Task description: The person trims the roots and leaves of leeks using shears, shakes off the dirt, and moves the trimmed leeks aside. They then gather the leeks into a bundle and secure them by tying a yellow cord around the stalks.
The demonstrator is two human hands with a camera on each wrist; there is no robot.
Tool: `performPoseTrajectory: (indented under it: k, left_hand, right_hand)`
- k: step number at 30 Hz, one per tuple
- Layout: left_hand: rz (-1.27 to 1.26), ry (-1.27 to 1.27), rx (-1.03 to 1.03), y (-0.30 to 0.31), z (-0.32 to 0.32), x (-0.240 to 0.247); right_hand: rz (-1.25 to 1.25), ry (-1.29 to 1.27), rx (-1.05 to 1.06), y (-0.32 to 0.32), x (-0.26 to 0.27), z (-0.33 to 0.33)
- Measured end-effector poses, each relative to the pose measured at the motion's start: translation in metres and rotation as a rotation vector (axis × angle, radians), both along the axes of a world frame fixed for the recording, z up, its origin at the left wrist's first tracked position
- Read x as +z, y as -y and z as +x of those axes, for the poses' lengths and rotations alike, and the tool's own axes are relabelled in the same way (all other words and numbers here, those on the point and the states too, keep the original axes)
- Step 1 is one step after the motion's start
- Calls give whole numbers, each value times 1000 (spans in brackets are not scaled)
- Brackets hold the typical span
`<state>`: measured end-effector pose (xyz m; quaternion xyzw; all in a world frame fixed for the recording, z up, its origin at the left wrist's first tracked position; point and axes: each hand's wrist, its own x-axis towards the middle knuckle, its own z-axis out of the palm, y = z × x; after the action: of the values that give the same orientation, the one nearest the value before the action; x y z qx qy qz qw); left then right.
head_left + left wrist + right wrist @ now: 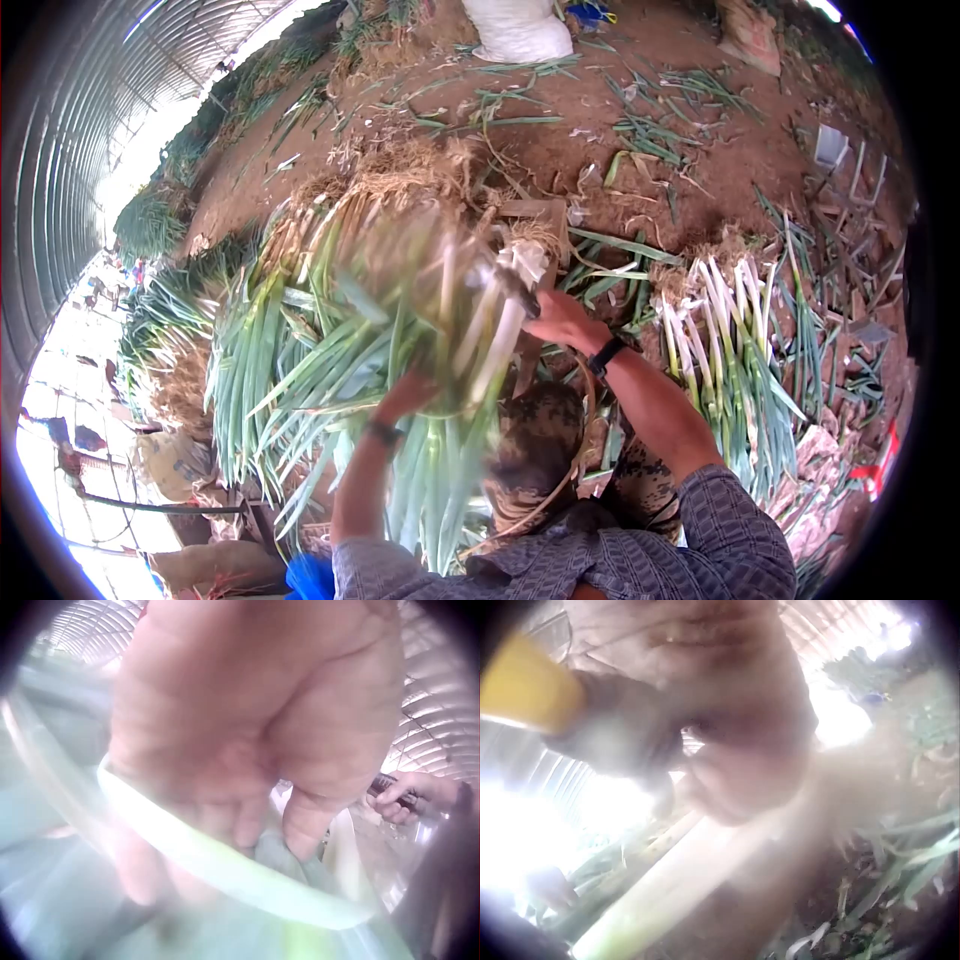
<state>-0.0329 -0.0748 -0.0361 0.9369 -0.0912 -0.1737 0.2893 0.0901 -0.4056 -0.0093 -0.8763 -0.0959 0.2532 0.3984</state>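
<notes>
My left hand (410, 393) is among long green onion leaves at the front of the big heap, gripping some of them. Blur covers the fingertips; a pale leaf (225, 877) crosses the fingers in the left wrist view. My right hand (560, 318) holds a dark-handled tool (515, 290) beside a thick white stalk (497, 345). In the right wrist view a yellow piece (532, 686) sticks out by the hand, and a white stalk (667, 889) runs below it. The tool's working end is hidden.
A heap of green onions (250, 350) with brown roots lies at left. Another row of green onions (730, 320) lies at right. Behind are a white sack (518, 30), loose leaves on brown soil (590, 160) and a jumble of wooden pieces (865, 230).
</notes>
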Motion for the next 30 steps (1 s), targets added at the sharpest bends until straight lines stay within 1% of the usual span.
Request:
performPoseTrajectory:
  k: [3,4,7,8,11,13,16,18,19,20,22,24,26,27,29,30]
  left_hand:
    - [-5,-62,-9,-2,-5,4]
    - [-19,-79,-11,-4,-7,2]
    - [-156,-141,38,-26,-18,-29]
    - [-228,-147,74,-31,-21,-40]
    - [-436,-193,135,-25,-26,-31]
    - [-506,-226,158,-24,-27,-26]
    - [-521,-267,192,-28,-28,-37]
    - [-512,-283,226,-27,-28,-37]
    - [-501,-285,251,-20,-27,-27]
    - [-480,-269,298,-13,-32,-16]
    - [-577,-236,350,-6,-35,-8]
    - [-809,-188,353,-8,-35,-5]
    - [-739,-64,342,-12,-25,-5]
    - [-701,3,338,-16,-17,-8]
    - [-404,182,408,-11,7,-12]
    - [-392,163,479,7,14,18]
  right_hand:
    - [-22,120,213,-9,-17,-12]
    - [-58,44,249,-14,-19,-9]
    - [-58,155,210,-20,-17,-7]
    - [-47,135,200,-22,-19,-6]
    - [-9,91,171,-28,-22,-2]
    - [23,80,155,-32,-20,1]
    - [101,-2,37,-32,-14,6]
    - [28,4,155,-33,-9,1]
    - [-13,3,215,-32,-6,-3]
    - [10,9,219,-30,-3,-6]
    - [47,23,215,-26,9,-17]
    - [64,87,237,-26,10,-26]
    - [59,204,282,-23,1,-45]
    - [88,235,296,-19,13,-57]
    - [32,355,480,-14,21,-74]
    - [39,370,455,-17,19,-80]
